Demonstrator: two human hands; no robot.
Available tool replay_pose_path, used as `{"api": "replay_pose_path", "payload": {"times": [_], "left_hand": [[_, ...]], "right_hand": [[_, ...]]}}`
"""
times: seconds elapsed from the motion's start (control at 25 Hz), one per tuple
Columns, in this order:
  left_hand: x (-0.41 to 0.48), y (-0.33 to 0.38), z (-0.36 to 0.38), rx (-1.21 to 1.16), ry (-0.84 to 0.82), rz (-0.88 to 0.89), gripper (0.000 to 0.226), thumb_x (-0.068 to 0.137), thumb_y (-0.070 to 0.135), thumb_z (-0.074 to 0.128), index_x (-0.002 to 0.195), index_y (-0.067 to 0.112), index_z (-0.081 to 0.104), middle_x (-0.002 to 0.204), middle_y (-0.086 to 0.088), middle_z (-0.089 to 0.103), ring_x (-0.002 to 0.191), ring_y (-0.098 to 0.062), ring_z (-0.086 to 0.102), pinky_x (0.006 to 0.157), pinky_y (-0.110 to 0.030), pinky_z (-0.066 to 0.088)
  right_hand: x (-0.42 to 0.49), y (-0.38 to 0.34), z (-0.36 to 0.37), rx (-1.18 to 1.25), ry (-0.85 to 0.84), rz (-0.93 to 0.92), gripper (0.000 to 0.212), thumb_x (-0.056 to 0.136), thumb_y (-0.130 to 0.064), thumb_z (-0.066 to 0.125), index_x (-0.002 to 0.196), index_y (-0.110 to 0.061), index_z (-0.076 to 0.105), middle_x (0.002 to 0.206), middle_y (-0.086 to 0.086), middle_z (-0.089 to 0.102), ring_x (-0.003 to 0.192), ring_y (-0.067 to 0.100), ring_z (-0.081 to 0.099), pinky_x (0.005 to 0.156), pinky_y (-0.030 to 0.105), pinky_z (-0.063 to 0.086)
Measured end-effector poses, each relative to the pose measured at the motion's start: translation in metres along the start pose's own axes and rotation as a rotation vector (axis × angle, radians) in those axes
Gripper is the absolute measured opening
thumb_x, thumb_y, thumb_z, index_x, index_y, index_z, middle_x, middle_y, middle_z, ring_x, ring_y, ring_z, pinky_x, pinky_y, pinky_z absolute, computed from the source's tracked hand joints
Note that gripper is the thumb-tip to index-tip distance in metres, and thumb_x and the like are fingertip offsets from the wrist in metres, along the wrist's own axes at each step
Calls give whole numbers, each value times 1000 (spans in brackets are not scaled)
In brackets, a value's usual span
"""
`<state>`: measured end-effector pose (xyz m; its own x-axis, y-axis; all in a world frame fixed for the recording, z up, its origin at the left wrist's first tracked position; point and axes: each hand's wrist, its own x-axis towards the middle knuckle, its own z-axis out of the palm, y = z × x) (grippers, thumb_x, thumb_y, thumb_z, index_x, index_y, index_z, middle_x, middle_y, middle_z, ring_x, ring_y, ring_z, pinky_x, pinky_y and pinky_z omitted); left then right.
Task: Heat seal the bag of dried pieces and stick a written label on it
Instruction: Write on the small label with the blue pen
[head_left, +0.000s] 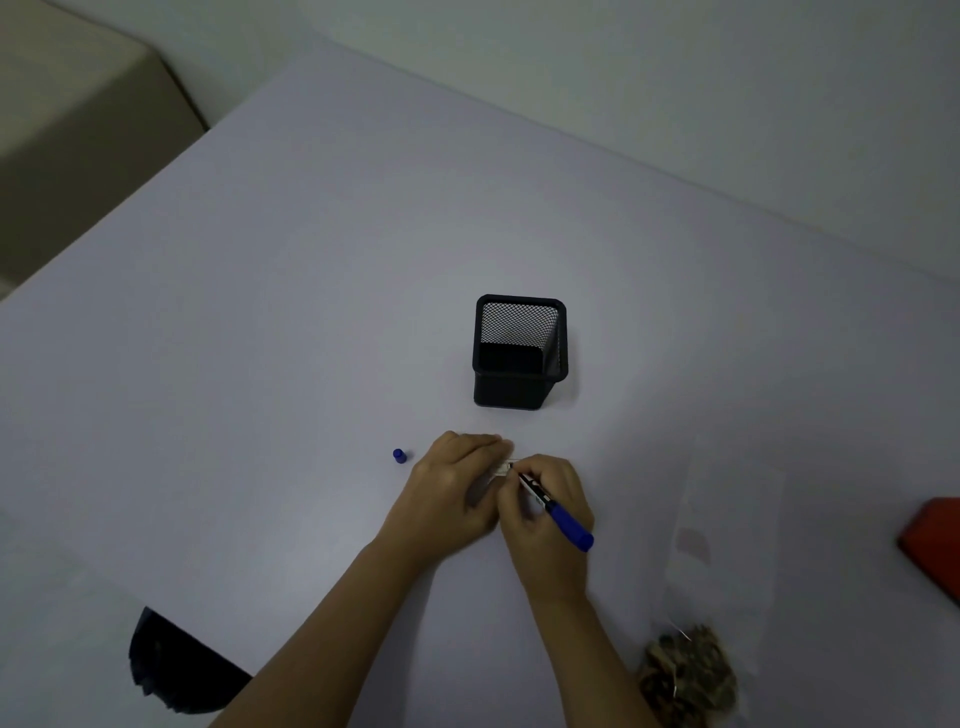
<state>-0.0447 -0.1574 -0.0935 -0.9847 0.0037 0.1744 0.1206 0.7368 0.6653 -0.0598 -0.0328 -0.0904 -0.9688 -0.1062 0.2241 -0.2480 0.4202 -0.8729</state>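
My right hand (545, 514) grips a blue marker (563, 522), its tip down on a small white label (503, 469). My left hand (457, 488) lies over the label with its fingers bent around it, hiding most of it. The marker's blue cap (399, 455) stands on the table to the left of my hands. A clear plastic bag (722, 545) lies to the right, with brown dried pieces (688, 675) gathered at its near end.
A black mesh pen holder (519, 353) stands just beyond my hands. A red object (935, 545) sits at the right edge. A dark object (176, 670) pokes over the table's near left edge. The pale table (260, 312) ends at a wall behind.
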Motion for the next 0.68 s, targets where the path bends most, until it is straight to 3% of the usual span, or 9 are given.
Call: {"api": "replay_pose_path", "payload": {"times": [0.24, 0.4, 0.68], "left_hand": [[1, 2, -3, 4, 4, -38, 38, 79, 34, 57, 104, 7, 69, 101, -6, 68, 93, -15, 61, 85, -15, 42], [0, 1, -1, 7, 27, -46, 34, 80, 32, 57, 101, 9, 71, 98, -5, 69, 94, -7, 55, 84, -12, 41], [1, 1, 0, 11, 44, -43, 32, 80, 29, 59, 99, 8, 72, 97, -5, 70, 93, -7, 55, 83, -14, 43]], "right_hand": [[-1, 1, 3, 18, -9, 10, 15, 81, -19, 51, 80, -6, 58, 79, -7, 52, 77, -13, 49, 68, -2, 41], [-1, 2, 4, -20, -7, 5, 19, 81, -20, 50, 79, -4, 59, 75, 4, 59, 73, 2, 50, 68, 1, 43], [1, 1, 3, 10, -2, 11, 17, 81, -20, 50, 80, -5, 58, 78, -7, 52, 73, 2, 50, 68, 1, 42]]}}
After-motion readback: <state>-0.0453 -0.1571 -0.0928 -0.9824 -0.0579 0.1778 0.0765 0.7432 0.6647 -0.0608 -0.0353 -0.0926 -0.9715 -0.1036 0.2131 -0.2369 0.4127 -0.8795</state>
